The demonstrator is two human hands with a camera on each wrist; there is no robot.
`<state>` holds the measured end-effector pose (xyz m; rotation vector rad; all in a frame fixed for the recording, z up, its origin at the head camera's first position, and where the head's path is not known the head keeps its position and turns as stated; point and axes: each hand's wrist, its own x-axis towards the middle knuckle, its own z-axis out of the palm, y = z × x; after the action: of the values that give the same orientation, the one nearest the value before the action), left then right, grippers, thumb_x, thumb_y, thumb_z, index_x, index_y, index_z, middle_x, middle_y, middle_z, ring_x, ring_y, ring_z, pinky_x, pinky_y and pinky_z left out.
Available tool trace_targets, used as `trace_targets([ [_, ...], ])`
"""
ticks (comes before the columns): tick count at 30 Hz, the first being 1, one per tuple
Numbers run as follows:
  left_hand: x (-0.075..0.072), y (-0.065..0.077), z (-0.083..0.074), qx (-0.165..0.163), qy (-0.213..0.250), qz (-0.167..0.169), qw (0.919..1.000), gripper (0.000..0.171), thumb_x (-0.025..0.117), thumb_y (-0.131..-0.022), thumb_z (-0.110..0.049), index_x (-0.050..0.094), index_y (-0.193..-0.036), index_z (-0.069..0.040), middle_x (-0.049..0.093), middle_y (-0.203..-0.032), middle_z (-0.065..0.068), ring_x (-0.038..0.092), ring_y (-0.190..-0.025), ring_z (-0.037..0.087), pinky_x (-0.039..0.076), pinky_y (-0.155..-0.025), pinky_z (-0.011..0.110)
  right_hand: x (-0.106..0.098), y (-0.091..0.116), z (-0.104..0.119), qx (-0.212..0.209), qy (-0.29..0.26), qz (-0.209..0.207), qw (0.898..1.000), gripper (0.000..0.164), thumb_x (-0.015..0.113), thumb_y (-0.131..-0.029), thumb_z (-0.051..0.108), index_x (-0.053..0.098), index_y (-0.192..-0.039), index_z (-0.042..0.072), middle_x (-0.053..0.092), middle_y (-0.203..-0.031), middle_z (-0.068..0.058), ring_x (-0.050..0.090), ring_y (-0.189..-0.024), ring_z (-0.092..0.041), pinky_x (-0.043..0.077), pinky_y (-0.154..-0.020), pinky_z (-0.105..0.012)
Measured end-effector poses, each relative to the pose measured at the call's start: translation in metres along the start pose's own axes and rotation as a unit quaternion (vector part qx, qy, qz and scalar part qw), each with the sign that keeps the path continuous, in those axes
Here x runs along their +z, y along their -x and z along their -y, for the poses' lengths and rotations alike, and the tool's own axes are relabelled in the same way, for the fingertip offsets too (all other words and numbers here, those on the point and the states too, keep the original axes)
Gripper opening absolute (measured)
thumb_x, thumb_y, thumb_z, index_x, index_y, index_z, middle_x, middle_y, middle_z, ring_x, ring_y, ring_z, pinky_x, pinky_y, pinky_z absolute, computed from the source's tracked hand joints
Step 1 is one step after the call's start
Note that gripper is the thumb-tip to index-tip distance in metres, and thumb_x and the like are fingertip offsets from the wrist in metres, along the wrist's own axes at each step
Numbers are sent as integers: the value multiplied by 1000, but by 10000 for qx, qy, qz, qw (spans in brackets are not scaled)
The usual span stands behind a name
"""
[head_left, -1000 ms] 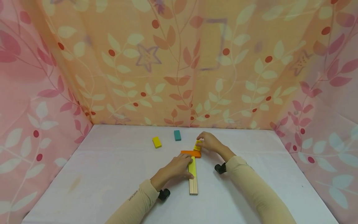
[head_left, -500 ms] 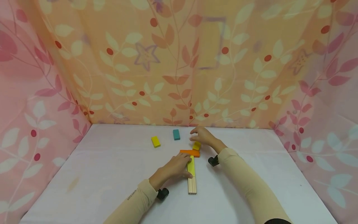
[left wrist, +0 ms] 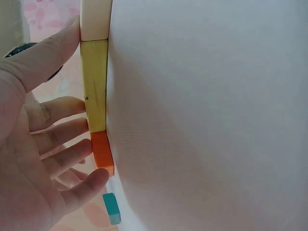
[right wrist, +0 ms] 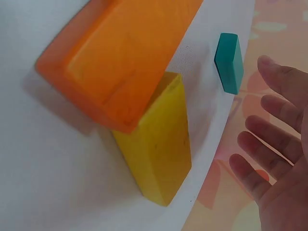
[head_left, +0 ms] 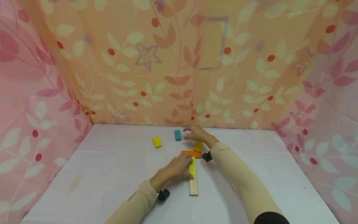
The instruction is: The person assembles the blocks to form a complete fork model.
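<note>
A plain wood block (head_left: 193, 187), a yellow-green block (head_left: 193, 168) and an orange block (head_left: 192, 154) form a T on the white tabletop. Along its left side lies my left hand (head_left: 174, 168), fingers loosely spread. In the left wrist view its fingertips touch the yellow-green block (left wrist: 95, 86) and orange block (left wrist: 102, 153), its thumb near the wood block (left wrist: 95, 20). A yellow block (right wrist: 161, 144) sits angled at the orange block's right end. My right hand (head_left: 198, 133) hovers with relaxed fingers, holding nothing, just right of a teal block (head_left: 177, 135).
Another yellow block (head_left: 157, 142) lies to the left of the teal one. Floral cloth walls (head_left: 179, 62) enclose the white tabletop (head_left: 112, 174) at the back and both sides.
My right hand has let go of the yellow block by the orange one and moved left and away, close to the teal block. My left hand stays where it was.
</note>
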<state>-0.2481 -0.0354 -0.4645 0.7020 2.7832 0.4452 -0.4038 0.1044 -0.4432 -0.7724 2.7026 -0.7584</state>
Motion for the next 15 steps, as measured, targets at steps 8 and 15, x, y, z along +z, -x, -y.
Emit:
trace_targets([
  [8, 1, 1, -1, -89, 97, 62, 9999, 70, 79, -75, -49, 59, -131, -12, 53, -140, 3, 46, -128, 20, 43, -107, 45, 8, -12, 2, 36, -53, 119, 9999, 49, 75, -86, 28, 62, -129, 10, 58, -139, -11, 53, -129, -29, 42, -110, -46],
  [15, -1, 0, 1, 97, -94, -20, 9999, 70, 80, -75, -50, 59, -130, -11, 52, -141, 4, 43, -134, 21, 44, -106, 45, 10, -22, 6, -82, -11, 227, 9997, 51, 76, -85, 28, 61, -131, 10, 55, -142, -10, 48, -132, -29, 38, -113, -46],
])
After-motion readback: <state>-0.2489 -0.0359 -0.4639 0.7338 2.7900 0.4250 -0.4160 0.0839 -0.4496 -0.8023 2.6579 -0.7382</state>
